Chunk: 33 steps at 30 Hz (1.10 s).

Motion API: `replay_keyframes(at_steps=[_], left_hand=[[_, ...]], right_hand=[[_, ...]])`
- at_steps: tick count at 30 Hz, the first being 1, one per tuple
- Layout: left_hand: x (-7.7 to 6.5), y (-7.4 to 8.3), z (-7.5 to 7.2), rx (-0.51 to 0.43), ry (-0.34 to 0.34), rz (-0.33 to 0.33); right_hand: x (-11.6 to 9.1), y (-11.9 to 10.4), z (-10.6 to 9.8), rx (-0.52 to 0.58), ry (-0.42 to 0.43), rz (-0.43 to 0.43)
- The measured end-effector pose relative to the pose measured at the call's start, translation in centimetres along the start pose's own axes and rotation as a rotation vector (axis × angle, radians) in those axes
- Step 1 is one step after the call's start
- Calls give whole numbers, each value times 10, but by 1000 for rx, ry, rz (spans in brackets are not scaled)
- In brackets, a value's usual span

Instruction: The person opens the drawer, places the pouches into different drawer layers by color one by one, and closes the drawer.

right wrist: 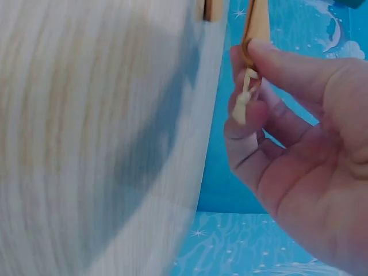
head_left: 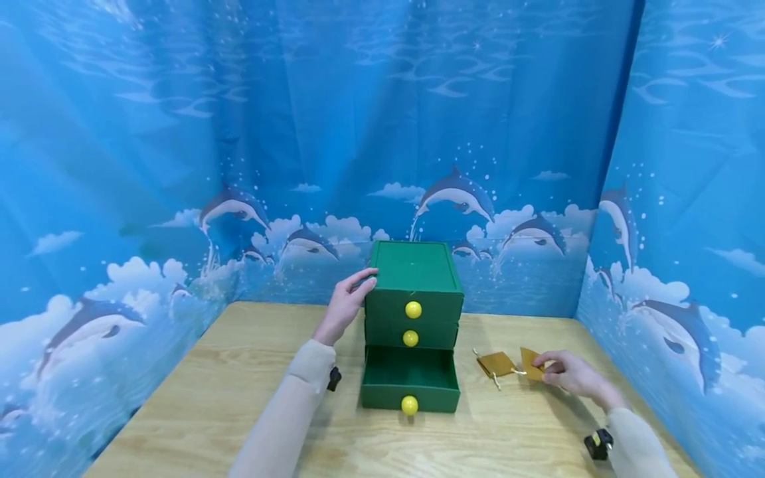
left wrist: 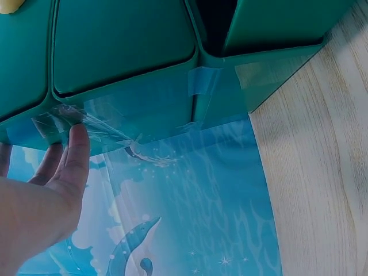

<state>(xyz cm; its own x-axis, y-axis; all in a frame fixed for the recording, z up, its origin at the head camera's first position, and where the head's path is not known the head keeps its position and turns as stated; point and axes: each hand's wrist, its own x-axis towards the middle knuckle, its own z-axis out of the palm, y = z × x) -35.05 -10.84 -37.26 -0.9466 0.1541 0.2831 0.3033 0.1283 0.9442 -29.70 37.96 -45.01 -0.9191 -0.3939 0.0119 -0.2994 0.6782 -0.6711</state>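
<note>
A green drawer box (head_left: 412,265) with yellow knobs stands on the table, its bottom drawer (head_left: 382,396) pulled out and bare inside. Against the box's upper left side rests my left hand (head_left: 348,302), fingers extended; in the left wrist view the fingertips (left wrist: 78,135) touch the taped side wall. Off to the right, my right hand (head_left: 570,375) pinches a small tan drawstring pouch (head_left: 529,362) between thumb and fingers, above the table. In the right wrist view its pale knotted cord (right wrist: 242,103) hangs by the fingers. Another tan pouch (head_left: 496,364) lies flat between box and hand.
The wooden table (head_left: 197,398) runs back to a blue curtain (head_left: 358,133) printed with dolphins, which also hangs along both sides. Closed middle (head_left: 382,334) and top (head_left: 385,305) drawers sit above the pulled-out one. Dark wrist devices (head_left: 598,443) are strapped to both arms.
</note>
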Motion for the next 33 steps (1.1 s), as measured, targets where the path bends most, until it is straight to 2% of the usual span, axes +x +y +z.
replay_keyframes(at_steps=[4, 12, 17, 25, 33], left_hand=[[1, 0, 1, 5, 8, -3], [2, 1, 1, -1, -4, -8], [2, 1, 1, -3, -4, -7], [0, -1, -1, 6, 8, -9], [1, 1, -1, -7, -1, -5]], right_hand=[[4, -6, 2, 29, 56, 27], [10, -22, 7, -51, 124, 39], [15, -29, 11, -22, 158, 45], [22, -48, 20, 62, 172, -25], [31, -70, 28, 93, 179, -73]])
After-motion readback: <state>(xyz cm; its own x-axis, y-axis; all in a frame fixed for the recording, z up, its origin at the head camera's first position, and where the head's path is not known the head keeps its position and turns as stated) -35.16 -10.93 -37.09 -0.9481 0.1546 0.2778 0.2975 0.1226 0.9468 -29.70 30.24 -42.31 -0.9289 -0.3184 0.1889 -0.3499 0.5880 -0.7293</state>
